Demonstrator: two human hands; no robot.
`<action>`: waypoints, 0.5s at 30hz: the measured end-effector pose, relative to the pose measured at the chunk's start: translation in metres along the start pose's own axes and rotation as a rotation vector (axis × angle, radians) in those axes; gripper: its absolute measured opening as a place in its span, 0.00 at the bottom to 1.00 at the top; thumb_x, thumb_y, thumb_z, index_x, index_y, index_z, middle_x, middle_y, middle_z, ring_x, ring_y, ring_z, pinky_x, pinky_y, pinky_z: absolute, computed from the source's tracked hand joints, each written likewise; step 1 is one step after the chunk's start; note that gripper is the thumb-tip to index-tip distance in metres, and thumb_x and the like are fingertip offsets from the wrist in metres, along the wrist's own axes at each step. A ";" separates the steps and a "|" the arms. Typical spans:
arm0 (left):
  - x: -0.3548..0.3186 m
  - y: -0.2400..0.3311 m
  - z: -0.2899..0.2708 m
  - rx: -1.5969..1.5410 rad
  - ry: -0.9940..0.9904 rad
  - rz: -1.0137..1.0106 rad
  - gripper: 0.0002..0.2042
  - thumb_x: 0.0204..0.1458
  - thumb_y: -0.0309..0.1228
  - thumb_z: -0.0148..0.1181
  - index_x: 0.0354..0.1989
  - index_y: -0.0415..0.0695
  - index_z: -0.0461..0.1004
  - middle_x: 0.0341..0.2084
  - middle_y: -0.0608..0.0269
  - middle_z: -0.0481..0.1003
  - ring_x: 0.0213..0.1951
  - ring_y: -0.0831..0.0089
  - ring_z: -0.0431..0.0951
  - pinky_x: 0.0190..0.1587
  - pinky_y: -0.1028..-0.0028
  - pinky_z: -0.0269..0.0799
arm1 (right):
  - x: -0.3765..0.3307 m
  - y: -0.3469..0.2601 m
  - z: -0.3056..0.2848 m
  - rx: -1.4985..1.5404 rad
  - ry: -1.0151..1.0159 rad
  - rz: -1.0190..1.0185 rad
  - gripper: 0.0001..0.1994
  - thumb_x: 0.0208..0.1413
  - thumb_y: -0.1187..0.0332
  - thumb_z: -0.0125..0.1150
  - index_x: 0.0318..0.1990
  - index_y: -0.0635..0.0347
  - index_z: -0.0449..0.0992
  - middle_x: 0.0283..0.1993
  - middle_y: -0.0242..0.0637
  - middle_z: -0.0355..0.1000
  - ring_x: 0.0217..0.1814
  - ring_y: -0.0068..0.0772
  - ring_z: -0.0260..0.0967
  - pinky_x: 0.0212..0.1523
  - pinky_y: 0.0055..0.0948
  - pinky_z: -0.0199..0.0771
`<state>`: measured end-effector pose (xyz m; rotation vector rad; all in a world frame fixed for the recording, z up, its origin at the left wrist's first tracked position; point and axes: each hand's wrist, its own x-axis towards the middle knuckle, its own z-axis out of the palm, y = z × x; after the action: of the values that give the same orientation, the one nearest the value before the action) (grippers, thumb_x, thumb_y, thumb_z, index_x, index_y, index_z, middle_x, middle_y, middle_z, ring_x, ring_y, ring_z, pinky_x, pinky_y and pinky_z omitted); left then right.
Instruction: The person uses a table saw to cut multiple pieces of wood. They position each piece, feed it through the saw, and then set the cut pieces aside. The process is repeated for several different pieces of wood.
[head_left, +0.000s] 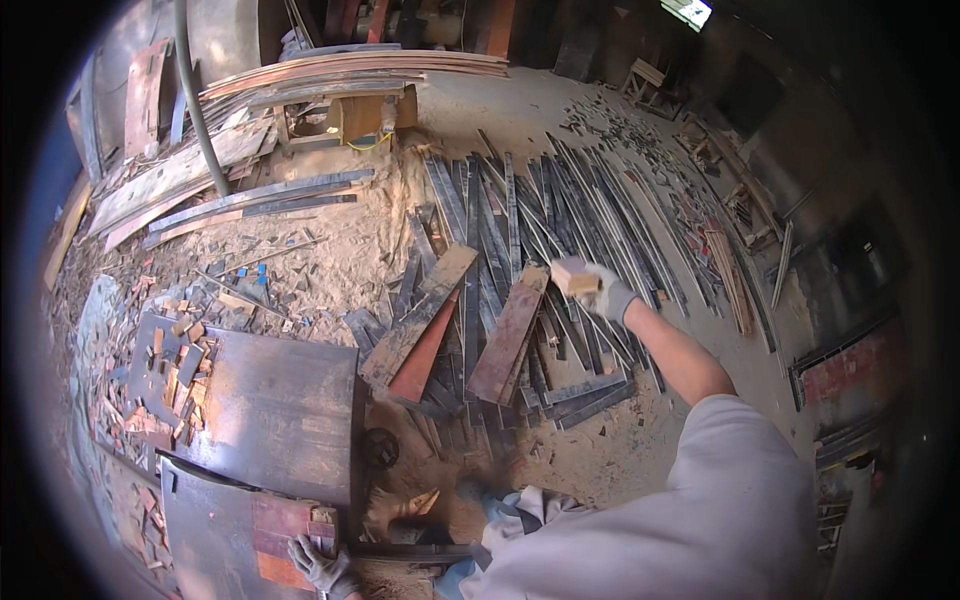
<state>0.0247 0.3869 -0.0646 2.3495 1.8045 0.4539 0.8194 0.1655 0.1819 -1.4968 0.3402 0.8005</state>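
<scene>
My right hand (612,296), in a pale work glove, is stretched out to the right over the scrap pile. It grips a small wooden block (574,276) with a reddish-brown top and bare wood sides. At the lower left, my gloved left hand (318,566) rests with its fingers apart at the edge of some reddish boards (282,525). Those boards lie on a dark metal saw table (205,530). Long dark strips of wood (490,235) are heaped below and beyond my right hand.
A second metal tabletop (285,400) adjoins, with small wood offcuts (182,375) on its left. Wider planks (510,340) lean on the strip pile. A slanting pole (198,100) stands at the far left, near stacked long boards (350,70). Sawdust (350,235) covers the ground.
</scene>
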 end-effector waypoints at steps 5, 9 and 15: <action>-0.075 0.077 -0.006 0.007 0.166 0.172 0.42 0.44 0.41 0.74 0.71 0.48 0.65 0.71 0.43 0.64 0.71 0.39 0.63 0.72 0.45 0.62 | 0.034 -0.134 -0.014 0.015 -0.198 -0.429 0.32 0.70 0.47 0.59 0.65 0.69 0.68 0.54 0.51 0.78 0.50 0.42 0.81 0.50 0.43 0.87; -0.142 0.109 -0.006 -0.060 0.045 0.046 0.40 0.42 0.42 0.74 0.68 0.47 0.68 0.70 0.47 0.66 0.70 0.41 0.65 0.69 0.47 0.64 | -0.010 0.109 0.097 -0.533 -0.453 -0.242 0.20 0.71 0.56 0.61 0.60 0.61 0.75 0.44 0.38 0.83 0.40 0.29 0.83 0.43 0.31 0.86; -0.242 0.133 -0.013 -0.128 0.024 -0.062 0.43 0.36 0.40 0.77 0.68 0.54 0.70 0.70 0.54 0.67 0.69 0.46 0.68 0.60 0.50 0.71 | -0.150 0.473 0.162 -1.129 -1.120 0.025 0.40 0.61 0.53 0.73 0.74 0.65 0.64 0.61 0.44 0.77 0.55 0.32 0.77 0.54 0.28 0.77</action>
<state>0.0857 0.1180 -0.0492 2.2066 1.7952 0.5736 0.3606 0.2277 -0.0594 -1.7152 -1.1020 1.8550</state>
